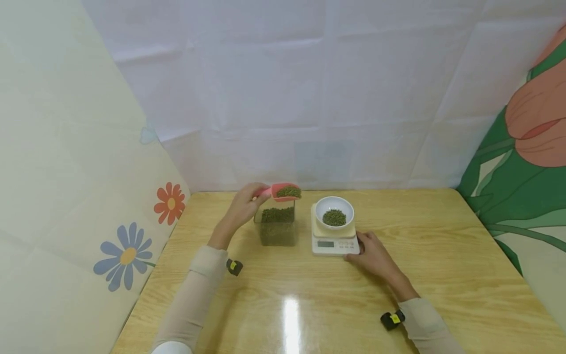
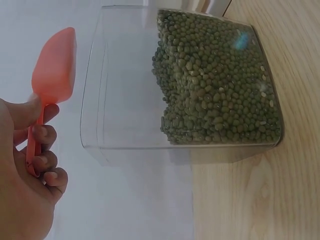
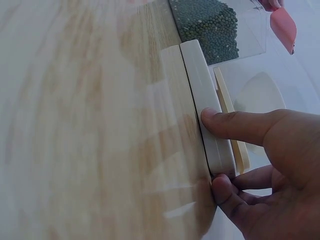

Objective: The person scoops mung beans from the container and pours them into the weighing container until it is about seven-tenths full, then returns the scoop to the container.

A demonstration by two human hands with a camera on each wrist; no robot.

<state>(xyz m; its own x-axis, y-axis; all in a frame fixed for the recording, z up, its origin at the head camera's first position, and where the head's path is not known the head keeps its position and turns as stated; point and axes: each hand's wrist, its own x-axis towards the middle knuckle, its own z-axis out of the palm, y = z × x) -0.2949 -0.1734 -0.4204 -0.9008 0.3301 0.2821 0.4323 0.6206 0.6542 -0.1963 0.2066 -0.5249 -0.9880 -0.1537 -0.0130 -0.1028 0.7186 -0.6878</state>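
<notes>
My left hand [image 1: 243,204] grips the handle of a pink scoop [image 2: 54,70] above a clear square container [image 1: 277,237]. Green mung beans fill the scoop's bowl in the head view; the left wrist view shows only its underside. More mung beans [image 2: 215,85] lie in the container's lower part. To its right stands a white kitchen scale [image 1: 327,250], with a white bowl [image 1: 334,203] on its platform and some mung beans [image 1: 334,218] inside. My right hand [image 1: 376,255] holds the scale's front right corner, thumb on the front face [image 3: 207,95] and fingers at the side.
The wooden table [image 1: 265,300] carries the container and scale near its back edge. A white cloth backdrop [image 1: 283,98] rises behind, with flower-printed panels at left and right. Black wrist devices [image 1: 392,319] sit by both sleeves.
</notes>
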